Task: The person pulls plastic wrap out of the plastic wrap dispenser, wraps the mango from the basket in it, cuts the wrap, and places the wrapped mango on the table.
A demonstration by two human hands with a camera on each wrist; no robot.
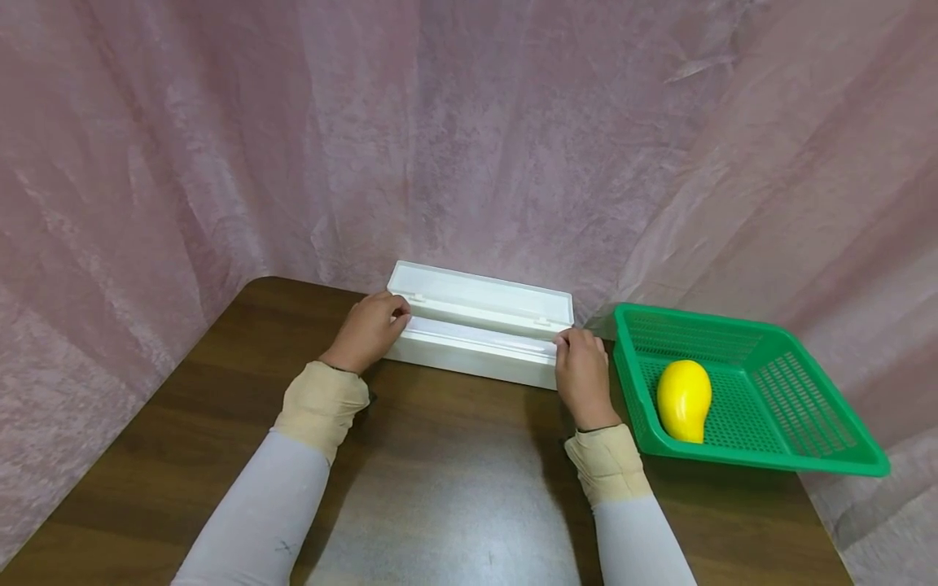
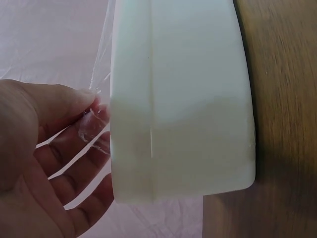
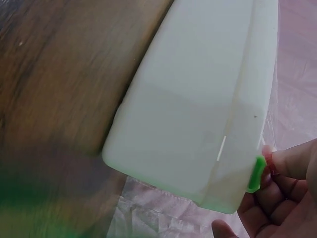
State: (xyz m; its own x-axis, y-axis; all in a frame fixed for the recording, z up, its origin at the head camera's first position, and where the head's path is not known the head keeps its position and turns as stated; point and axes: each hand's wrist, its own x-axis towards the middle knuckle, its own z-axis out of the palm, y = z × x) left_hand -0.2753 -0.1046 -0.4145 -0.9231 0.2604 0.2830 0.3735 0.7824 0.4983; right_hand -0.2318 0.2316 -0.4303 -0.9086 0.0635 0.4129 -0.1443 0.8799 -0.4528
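Note:
A long white cling film dispenser (image 1: 469, 360) sits at the back of the table with its lid (image 1: 479, 291) raised. My left hand (image 1: 370, 330) is at the left end, its thumb and index finger pinching a corner of clear cling film (image 2: 94, 130). The other fingers spread behind the box in the left wrist view. At the opposite end, my right hand (image 1: 584, 374) pinches the film's other corner between thumb and finger. A small green tab (image 3: 256, 174) shows on the box edge beside those fingertips. The film stretches along the dispenser's top between both hands.
Right of the dispenser stands a green perforated basket (image 1: 747, 460), holding a yellow mango-shaped fruit (image 1: 685, 399). Brown wood forms the tabletop (image 1: 440, 488). A pink curtain (image 1: 513, 146) hangs right behind the table's back edge.

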